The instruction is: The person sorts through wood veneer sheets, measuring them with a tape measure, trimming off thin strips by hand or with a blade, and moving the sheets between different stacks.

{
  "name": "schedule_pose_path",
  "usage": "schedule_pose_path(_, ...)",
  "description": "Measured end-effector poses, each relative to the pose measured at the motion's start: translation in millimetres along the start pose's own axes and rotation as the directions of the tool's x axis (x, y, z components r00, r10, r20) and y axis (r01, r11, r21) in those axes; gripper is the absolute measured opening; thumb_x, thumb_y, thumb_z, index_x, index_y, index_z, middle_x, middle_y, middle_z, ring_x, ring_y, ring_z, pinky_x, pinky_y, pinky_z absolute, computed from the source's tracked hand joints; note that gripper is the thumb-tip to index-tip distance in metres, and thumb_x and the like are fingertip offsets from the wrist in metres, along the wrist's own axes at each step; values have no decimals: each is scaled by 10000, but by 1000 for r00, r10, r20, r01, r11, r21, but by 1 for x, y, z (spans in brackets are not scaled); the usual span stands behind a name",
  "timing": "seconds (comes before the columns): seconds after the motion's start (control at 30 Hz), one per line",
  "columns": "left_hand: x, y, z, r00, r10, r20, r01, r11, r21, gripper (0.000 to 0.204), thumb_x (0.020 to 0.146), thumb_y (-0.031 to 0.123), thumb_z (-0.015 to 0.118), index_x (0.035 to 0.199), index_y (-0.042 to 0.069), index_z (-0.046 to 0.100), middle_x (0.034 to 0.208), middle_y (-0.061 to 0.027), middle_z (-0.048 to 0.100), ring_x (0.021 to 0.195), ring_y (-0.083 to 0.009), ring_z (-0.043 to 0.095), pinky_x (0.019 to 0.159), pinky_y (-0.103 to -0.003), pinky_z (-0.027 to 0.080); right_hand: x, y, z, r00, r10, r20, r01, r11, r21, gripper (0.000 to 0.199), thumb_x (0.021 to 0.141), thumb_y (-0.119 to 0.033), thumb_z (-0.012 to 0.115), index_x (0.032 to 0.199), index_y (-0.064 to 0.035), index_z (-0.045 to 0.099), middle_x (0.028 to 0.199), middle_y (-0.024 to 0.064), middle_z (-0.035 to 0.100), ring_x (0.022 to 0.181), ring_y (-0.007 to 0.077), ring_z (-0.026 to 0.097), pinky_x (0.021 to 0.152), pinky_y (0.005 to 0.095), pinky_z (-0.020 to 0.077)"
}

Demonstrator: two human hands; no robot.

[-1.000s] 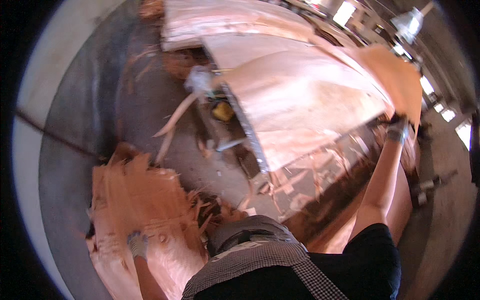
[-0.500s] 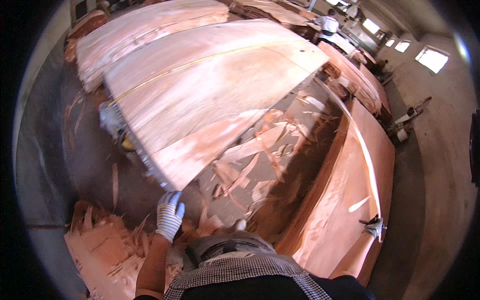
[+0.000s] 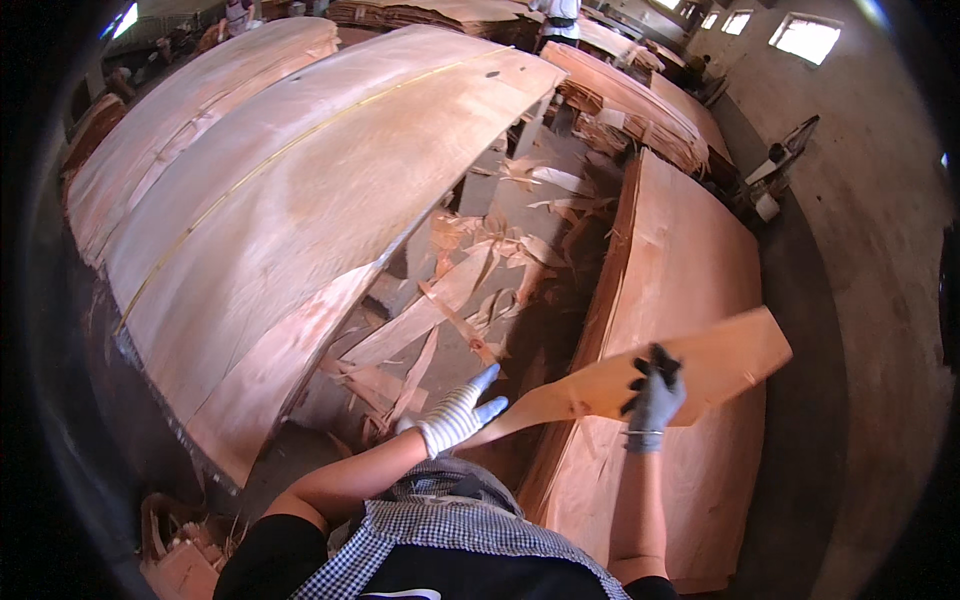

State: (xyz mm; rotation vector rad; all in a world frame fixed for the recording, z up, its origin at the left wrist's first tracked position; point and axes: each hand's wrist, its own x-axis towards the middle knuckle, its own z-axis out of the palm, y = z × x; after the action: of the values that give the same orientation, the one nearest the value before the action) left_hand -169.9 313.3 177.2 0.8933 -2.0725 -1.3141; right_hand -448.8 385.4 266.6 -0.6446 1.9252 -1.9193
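A tapering veneer strip (image 3: 735, 350) hangs slanted over the right-hand stack, its narrow end beside my left hand. Across its middle lies my right hand (image 3: 656, 400), in a grey glove with dark fingertips, its fingers bent against the strip and slightly blurred. My left hand (image 3: 458, 412), in a striped glove with blue fingertips, has its fingers and thumb stretched apart; whether it touches the strip's narrow end I cannot tell. To the left lies a large veneer sheet (image 3: 310, 190) with a yellow line along it.
At my right stands a stack of veneer (image 3: 690, 250). Torn veneer scraps (image 3: 450, 290) litter the floor between the stack and the large sheet. Another veneer pile (image 3: 190, 110) is at the far left. A person (image 3: 560, 20) stands at the back.
My left hand has left the large sheet's near corner and moved right. My right hand has come inward and up, and the veneer strip now lies crosswise. The view has shifted.
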Motion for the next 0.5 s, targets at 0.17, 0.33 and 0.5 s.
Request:
schedule_pose_path(0.17, 145, 10, 32, 998, 56, -35, -57, 998, -17, 801, 779, 347, 637, 1367, -13, 231, 1321, -255, 383, 1201, -364, 411, 1007, -385, 334, 51, -9, 118, 937, -63, 344, 86, 995, -52, 286, 819, 82, 476, 1071, 21, 596, 907, 81, 635, 707, 119, 607, 520, 211, 474)
schedule_pose_path(0.33, 287, -26, 41, 996, 13, -89, -19, 998, -64, 862, 773, 337, 652, 1393, -7, 163, 1317, -236, 381, 1216, -361, 377, 1021, -389, 305, 154, -52, 167, 969, -121, 217, 138, 989, -63, 227, 864, 14, 506, 1069, -12, 601, 785, 105, 654, 461, 67, 496, 385, 179, 370)
schedule_pose_path(0.5, 424, 3, 20, 1000, 11, -14, -14, 980, -200, 975, 715, 350, 703, 1406, 12, 104, 1186, -224, 463, 1044, -341, 497, 900, -391, 419, 262, -72, 189, 986, -154, 68, 162, 977, -141, 225, 891, -85, 524, 1089, -16, 607, 765, 124, 639, 423, 78, 471, 356, 203, 400)
